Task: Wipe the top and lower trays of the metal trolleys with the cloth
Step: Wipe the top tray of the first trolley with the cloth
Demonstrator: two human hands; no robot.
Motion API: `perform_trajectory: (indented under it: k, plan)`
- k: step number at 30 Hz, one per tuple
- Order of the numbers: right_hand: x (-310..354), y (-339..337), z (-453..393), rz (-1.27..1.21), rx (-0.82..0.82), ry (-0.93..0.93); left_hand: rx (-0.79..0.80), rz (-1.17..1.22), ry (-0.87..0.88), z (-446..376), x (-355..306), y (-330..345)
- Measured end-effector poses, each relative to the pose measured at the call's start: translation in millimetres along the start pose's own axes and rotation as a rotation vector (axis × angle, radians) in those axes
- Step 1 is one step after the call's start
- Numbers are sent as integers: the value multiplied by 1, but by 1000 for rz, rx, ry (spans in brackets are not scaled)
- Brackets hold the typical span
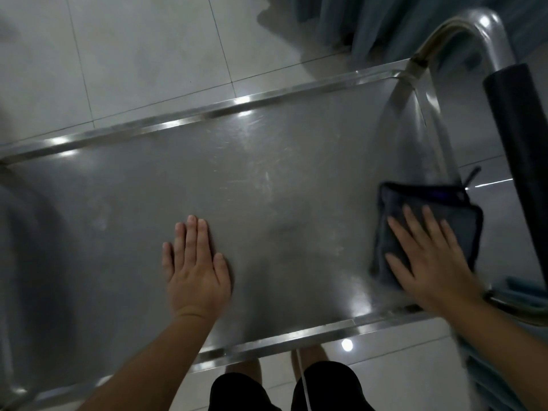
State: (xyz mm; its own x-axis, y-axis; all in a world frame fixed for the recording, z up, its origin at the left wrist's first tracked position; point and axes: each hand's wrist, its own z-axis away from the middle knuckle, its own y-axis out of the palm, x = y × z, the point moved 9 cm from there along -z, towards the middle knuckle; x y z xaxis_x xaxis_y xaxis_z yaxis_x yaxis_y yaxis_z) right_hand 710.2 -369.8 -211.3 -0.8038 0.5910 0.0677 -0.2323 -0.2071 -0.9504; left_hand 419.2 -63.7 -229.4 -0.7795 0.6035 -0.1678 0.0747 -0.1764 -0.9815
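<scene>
The top tray of a metal trolley fills the head view, a dull scratched steel sheet with a raised shiny rim. A dark grey folded cloth lies at the tray's right end. My right hand presses flat on the cloth with fingers spread and straight. My left hand rests flat on the bare steel near the front middle, fingers together. The lower tray is hidden beneath the top one.
The trolley's curved steel handle with a black grip rises at the right end. Pale floor tiles lie beyond the far rim. A blue-grey curtain hangs at the back right. Blue fabric shows at the right edge.
</scene>
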Motion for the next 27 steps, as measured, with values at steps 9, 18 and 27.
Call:
perform_trajectory:
  k: [9, 18, 27]
  plan:
    - [6, -94, -287, -64, -112, 110, 20, -9, -6, 0, -1, -2]
    - [29, -61, -183, -34, -99, 11, -9, 9, -2, 2, 0, -2]
    - [59, 26, 69, 8, 52, -57, -10, 23, -1, 2, 0, 0]
